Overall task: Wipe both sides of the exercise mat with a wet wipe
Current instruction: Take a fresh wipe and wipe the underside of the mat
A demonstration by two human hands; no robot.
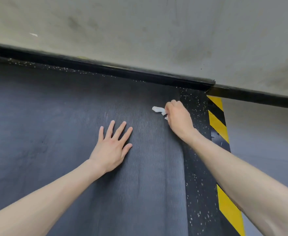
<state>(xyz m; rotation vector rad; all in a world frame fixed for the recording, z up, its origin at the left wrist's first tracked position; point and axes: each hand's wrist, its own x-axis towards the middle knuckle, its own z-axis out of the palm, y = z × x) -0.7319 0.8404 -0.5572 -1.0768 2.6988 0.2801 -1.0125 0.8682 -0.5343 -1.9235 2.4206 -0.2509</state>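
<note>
Wiping looks mid-way on one face: right hand (179, 119) fingers pinch the wet wipe (159, 110) near the exercise mat (146, 167) edge, left hand (111, 147) pressed flat with fingers spread, underside likely still undone.

Wall (140, 31) with black baseboard (106, 67) closes off far side, just beyond right hand (179, 116); little room ahead there. Between hands: open strip of exercise mat (54, 133), crumpled wet wipe (158, 110) at right hand only thing in it. Left of left hand (112, 147): wide flat mat, open passage. Right of right hand: speckled floor strip (197, 150), then yellow-black hazard stripe (219, 126), both flat, passable.
</note>
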